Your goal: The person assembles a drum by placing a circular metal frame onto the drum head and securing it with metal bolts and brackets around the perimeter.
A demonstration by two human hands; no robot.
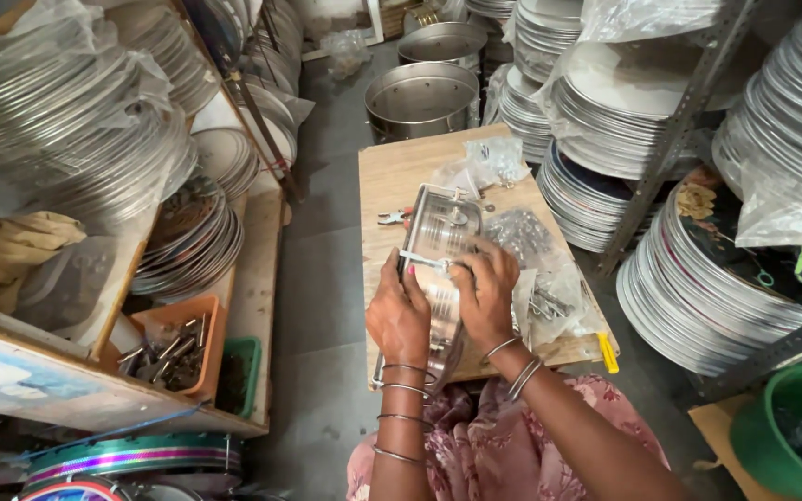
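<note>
So we've got the steel tray (440,243) lying lengthwise on the small wooden board (392,176) in front of us, near end hanging over our lap. Both hands are on it: our left hand (399,315) is curled over the left rim and holds the tray steady, and our right hand (483,295) pinches a small metal fitting (424,263) across the tray's middle, fingers closed on it.

To do this bit well, we reckon: keep the left hand pressing the tray flat so it doesn't rock off the board edge, line the fitting square to the rim before tightening anything, and keep fingertips clear of the thin sheet edge.

Counts, working outward:
- one tray in hand
- one pair of red-handled pliers (394,218) just left of the tray
- clear bags of small hardware (523,234) to the right, three or so, hard to tell where one ends
- one yellow-handled tool (608,353) at the board's right corner
- two big steel pots (421,97) beyond the board
- one orange bin (176,345) of bits, one green bucket (795,436)
- stacked plates (698,278) everywhere, too many to count
</note>
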